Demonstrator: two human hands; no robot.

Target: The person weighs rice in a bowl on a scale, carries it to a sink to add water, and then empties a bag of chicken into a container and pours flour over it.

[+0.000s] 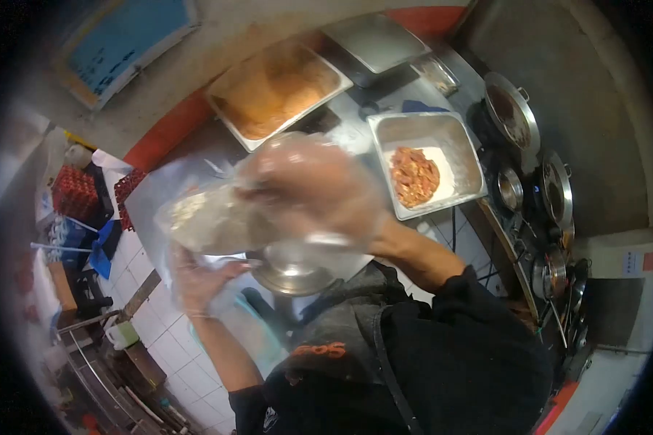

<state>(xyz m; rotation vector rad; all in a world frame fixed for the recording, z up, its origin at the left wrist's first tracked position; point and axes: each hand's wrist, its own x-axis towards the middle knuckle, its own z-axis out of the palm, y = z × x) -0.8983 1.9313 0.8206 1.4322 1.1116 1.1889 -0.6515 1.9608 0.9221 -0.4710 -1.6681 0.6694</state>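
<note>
My left hand (202,284), in a clear plastic glove, grips the lower side of a clear plastic bag (209,220) with pale, whitish contents. What exactly is in the bag I cannot make out. My right hand (308,185), also gloved, is over the bag's right side, so smeared by motion that its fingers do not show clearly. Just below it, near my apron, sits a shiny metal bowl (294,274), partly hidden by the bag and hand. To the right a steel pan (464,145) holds seasoned raw meat pieces (413,176) on white powder (446,177).
A large steel tray (334,90) of orange-brown powder stands at the back, beside a lidded steel container (377,40). Several woks, including a dark one (511,112), line the right side. Red egg trays (74,190) are at the left. White floor tiles (189,377) show below.
</note>
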